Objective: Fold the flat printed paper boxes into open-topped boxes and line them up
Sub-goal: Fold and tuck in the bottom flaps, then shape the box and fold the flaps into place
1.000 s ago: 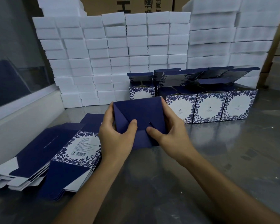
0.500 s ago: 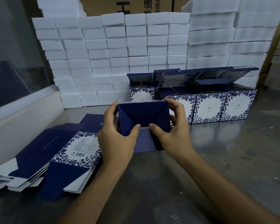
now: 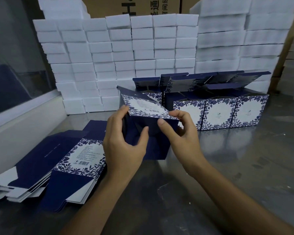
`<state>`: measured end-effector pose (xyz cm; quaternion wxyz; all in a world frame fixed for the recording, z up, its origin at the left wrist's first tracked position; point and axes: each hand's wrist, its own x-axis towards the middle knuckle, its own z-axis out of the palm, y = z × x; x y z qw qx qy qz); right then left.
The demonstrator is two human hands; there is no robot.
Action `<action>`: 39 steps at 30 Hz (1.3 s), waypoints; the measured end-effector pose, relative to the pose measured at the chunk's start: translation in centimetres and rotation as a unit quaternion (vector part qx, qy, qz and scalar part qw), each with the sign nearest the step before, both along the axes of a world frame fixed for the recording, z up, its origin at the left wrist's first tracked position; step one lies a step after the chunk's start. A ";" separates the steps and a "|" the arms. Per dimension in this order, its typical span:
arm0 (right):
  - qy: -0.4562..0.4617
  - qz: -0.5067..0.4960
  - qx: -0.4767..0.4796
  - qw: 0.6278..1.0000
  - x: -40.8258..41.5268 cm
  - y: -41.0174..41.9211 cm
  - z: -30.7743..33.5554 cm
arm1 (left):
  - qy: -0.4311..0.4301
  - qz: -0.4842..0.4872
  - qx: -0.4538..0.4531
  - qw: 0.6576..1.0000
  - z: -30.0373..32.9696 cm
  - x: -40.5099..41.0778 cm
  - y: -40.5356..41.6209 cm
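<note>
Fingers of my left hand (image 3: 124,148) curl round the left side of the half-folded box (image 3: 148,122), thumb pressed on its dark blue underside. Right hand (image 3: 182,133): fingers curled over the right edge, thumb on the same blue panel. Box: held tilted above the steel table (image 3: 227,167), its printed panel with barcode facing up and away from me. Behind and right of the box: row of folded boxes (image 3: 217,112), flaps up, standing on the table. Left of the box: stack of flat boxes (image 3: 61,163), lying fanned. Behind the box: wall of white foam blocks (image 3: 126,56).
</note>
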<state>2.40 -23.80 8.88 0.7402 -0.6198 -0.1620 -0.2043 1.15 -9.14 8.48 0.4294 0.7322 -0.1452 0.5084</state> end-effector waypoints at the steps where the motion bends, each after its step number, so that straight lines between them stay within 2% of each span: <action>1: 0.006 -0.002 0.009 1.000 0.0 0.0 0.2 | -0.009 0.008 0.012 1.000 -0.1 0.1 0.1; 6: 0.051 -0.015 0.019 0.998 0.2 -0.2 0.3 | -0.028 0.002 0.034 0.999 -0.2 0.0 0.0; 9: 0.069 -0.010 0.023 0.997 0.5 -0.4 0.0 | -0.001 -0.041 -0.067 0.997 0.0 -0.2 -0.1; 11: 0.071 -0.013 0.011 0.997 0.6 -0.5 -0.1 | 0.027 -0.029 -0.138 0.990 0.2 0.2 0.4; 14: 0.062 -0.003 -0.014 0.998 0.6 -0.5 -0.4 | 0.069 0.012 -0.136 0.988 0.2 1.0 1.5; 19: 0.074 -0.004 -0.052 0.996 0.6 -0.6 -0.7 | 0.116 0.010 -0.161 0.980 -0.3 1.4 2.1; 21: 0.077 0.002 -0.033 0.996 0.6 -0.6 -0.6 | 0.187 -0.004 -0.216 0.958 -0.2 1.8 2.6; 23: 0.075 0.010 -0.029 0.997 0.6 -0.5 -0.6 | 0.291 -0.083 -0.298 0.905 0.1 2.1 3.1; 25: 0.077 0.002 -0.066 0.995 0.6 -0.5 -0.8 | 0.349 -0.136 -0.336 0.864 0.1 2.3 3.3; 27: 0.087 -0.012 -0.102 0.991 0.5 -0.5 -0.7 | 0.352 -0.139 -0.336 0.862 -0.1 2.5 3.7; 30: 0.109 -0.005 -0.108 0.988 0.0 -0.3 -0.3 | 0.327 -0.162 -0.318 0.875 0.0 2.4 3.9; 33: 0.124 0.030 -0.051 0.991 -0.1 -0.2 0.0 | 0.316 -0.217 -0.309 0.870 0.5 2.1 3.9; 37: 0.145 0.080 -0.022 0.986 0.4 -1.0 0.6 | 0.375 -0.333 -0.313 0.807 1.1 1.7 4.3; 39: 0.138 0.091 -0.014 0.986 0.6 -1.3 0.4 | 0.387 -0.361 -0.312 0.789 1.0 1.7 4.3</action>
